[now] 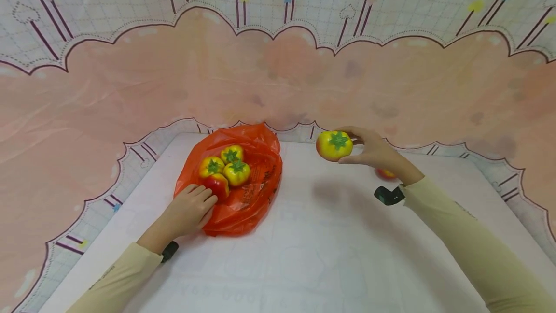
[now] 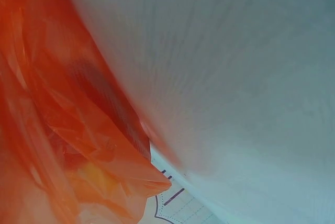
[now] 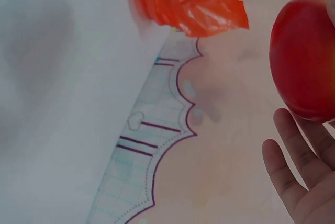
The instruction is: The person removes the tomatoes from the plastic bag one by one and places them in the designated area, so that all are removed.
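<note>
In the head view my right hand (image 1: pixel 369 148) pinches a yellow-and-red persimmon (image 1: pixel 334 146) between thumb and fingers, raised above the white table, its green leafy top toward me. The right wrist view shows its smooth red underside (image 3: pixel 301 59), with several fingers (image 3: pixel 298 156) below it. To the left, a red plastic bag (image 1: pixel 260 197) lies with its mouth spread. Inside sit three persimmons (image 1: pixel 237 173) with green tops up and a redder one (image 1: pixel 217 186). My left hand (image 1: pixel 188 209) grips the bag's near-left rim, curled fingers beside the redder fruit; the left wrist view shows only the bag (image 2: pixel 78 103).
Another red fruit (image 1: pixel 385 174) lies on the white table (image 1: pixel 304 264), partly hidden behind my right forearm. A patterned pink and white cloth (image 1: pixel 278 81) hangs behind the table and runs around its edges. Dark wrist cameras (image 1: pixel 388 195) sit at both cuffs.
</note>
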`<action>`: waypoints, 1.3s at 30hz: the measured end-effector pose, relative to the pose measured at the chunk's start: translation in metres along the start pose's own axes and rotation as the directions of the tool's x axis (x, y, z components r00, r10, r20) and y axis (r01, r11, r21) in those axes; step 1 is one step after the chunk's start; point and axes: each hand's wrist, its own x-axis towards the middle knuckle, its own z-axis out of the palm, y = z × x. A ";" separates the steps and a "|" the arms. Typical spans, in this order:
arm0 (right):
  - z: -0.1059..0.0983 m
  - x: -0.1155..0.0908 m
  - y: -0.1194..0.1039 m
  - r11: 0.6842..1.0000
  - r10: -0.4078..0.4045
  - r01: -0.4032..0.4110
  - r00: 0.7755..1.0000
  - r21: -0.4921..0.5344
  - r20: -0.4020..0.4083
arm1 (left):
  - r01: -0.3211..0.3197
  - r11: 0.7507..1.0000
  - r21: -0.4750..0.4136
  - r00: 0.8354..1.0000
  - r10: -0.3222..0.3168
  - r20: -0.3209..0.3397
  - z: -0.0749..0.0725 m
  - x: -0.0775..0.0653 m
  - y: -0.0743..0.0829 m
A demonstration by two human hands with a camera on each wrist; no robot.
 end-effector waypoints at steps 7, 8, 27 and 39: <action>-0.016 -0.016 0.008 0.998 0.056 -0.055 0.998 -0.019 0.024 | -0.004 1.000 0.004 1.000 0.004 0.000 0.001 0.000 -0.001; -0.018 -0.018 0.009 0.998 0.067 -0.067 0.997 -0.022 0.027 | -0.002 1.000 0.004 1.000 0.002 0.001 0.001 0.000 -0.001; -0.046 -0.049 0.037 0.992 0.130 -0.130 0.991 0.003 0.013 | -0.014 1.000 0.002 1.000 0.014 -0.026 0.000 0.002 0.001; -0.058 -0.064 0.062 0.973 0.231 -0.231 0.973 -0.005 0.016 | -0.015 1.000 0.009 0.999 0.015 -0.029 0.001 0.001 0.000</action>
